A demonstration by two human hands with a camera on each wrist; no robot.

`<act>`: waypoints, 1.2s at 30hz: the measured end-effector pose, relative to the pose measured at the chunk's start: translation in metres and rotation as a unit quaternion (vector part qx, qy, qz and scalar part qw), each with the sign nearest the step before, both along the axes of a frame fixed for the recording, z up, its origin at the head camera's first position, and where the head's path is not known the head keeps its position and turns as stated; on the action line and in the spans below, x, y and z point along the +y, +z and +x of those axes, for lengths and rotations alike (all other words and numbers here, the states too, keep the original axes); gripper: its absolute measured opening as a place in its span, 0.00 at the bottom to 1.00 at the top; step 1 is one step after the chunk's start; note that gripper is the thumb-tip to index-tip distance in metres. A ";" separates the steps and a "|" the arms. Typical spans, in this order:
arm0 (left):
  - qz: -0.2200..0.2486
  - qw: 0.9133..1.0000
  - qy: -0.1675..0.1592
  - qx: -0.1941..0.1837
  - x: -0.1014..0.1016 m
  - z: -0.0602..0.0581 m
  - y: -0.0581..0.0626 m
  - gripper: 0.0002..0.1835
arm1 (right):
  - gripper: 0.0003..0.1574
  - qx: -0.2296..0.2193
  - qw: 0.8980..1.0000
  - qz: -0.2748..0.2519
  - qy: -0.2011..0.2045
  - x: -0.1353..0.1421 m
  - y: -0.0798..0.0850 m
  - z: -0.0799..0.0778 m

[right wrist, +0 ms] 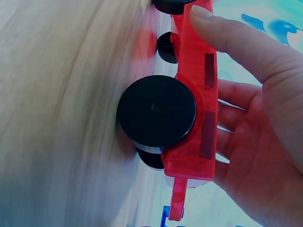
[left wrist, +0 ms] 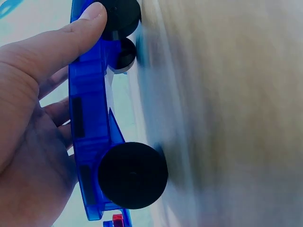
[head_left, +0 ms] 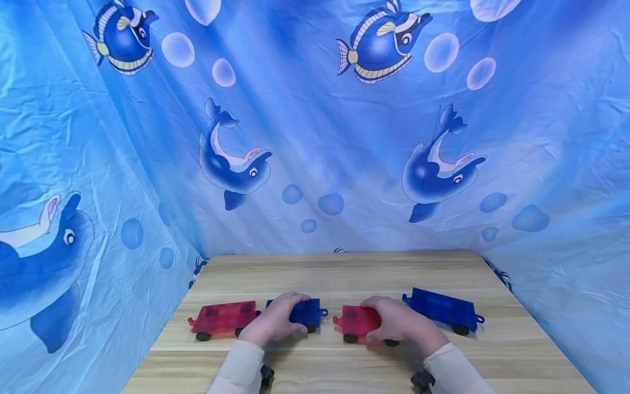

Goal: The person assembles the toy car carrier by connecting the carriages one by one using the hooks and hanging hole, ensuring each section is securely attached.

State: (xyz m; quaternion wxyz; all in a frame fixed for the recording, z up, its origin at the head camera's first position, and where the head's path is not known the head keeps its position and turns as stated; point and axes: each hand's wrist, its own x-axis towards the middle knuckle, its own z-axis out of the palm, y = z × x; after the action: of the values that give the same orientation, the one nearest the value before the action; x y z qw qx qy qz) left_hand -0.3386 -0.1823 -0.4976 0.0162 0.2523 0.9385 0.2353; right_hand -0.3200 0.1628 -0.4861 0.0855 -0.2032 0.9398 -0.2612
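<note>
In the head view my left hand (head_left: 279,319) holds a blue toy train car (head_left: 306,312) by its long sides, thumb near a black wheel (left wrist: 133,175) in the left wrist view. My right hand (head_left: 396,322) grips a red toy train car (head_left: 355,320) the same way, its thumb (right wrist: 227,35) along the near side. The red car's hook (head_left: 337,320) points at the blue car's ring (head_left: 324,312), a small gap between them. Both cars are low over the wooden table, wheels down.
A second red car (head_left: 225,318) stands at the left, its right end meeting the held blue car's left end. At the right a second blue car (head_left: 443,307) sits at a slant. The wooden table (head_left: 344,273) is enclosed by blue sea-print cloth (head_left: 315,137).
</note>
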 end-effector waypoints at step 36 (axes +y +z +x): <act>0.071 0.997 0.001 0.032 -0.022 0.004 -0.004 0.37 | 0.50 0.026 1.000 -0.008 0.011 -0.016 -0.011 -0.010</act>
State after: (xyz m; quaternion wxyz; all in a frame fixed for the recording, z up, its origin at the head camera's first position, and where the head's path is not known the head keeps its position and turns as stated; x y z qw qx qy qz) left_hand -0.3346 -0.2045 -0.5014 -0.0320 0.2589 0.9197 0.2934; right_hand -0.3305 0.1472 -0.4973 0.0618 -0.2207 0.9373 -0.2624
